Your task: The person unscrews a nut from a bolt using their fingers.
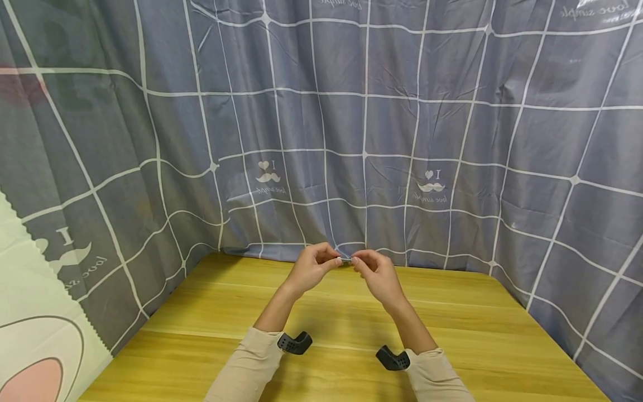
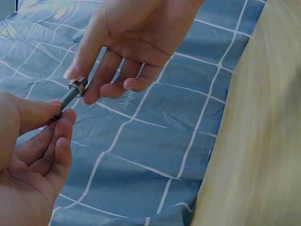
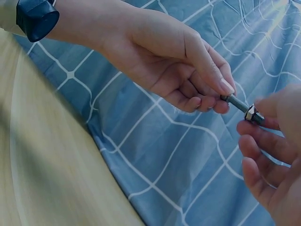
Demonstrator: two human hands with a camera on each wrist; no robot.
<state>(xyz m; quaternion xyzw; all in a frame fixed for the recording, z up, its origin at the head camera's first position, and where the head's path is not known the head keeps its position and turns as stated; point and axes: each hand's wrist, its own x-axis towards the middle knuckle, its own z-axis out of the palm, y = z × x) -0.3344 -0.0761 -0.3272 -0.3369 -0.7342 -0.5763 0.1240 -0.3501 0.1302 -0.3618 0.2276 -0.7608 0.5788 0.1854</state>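
Note:
A threaded metal bolt (image 3: 238, 102) spans the gap between both hands, slanting in the wrist views; in the head view it is a tiny grey piece (image 1: 345, 260). The left hand (image 1: 310, 272) pinches one end between thumb and fingertips, which cover that end. Around the shank near the other end sits a shiny metal nut (image 3: 251, 113). Thumb and index fingertip of the right hand (image 1: 380, 277) pinch at this nut, with the bolt's threaded tip showing just past it. The right hand's other fingers (image 2: 136, 84) are loosely bent and apart from the bolt.
Below the hands lies a wooden table (image 1: 341, 324). A grey-blue curtain (image 1: 346, 123) with white grid lines hangs behind and around its sides. A pale cloth (image 1: 40, 312) hangs at the left. Black wrist mounts (image 1: 294, 343) sit at both sleeve cuffs.

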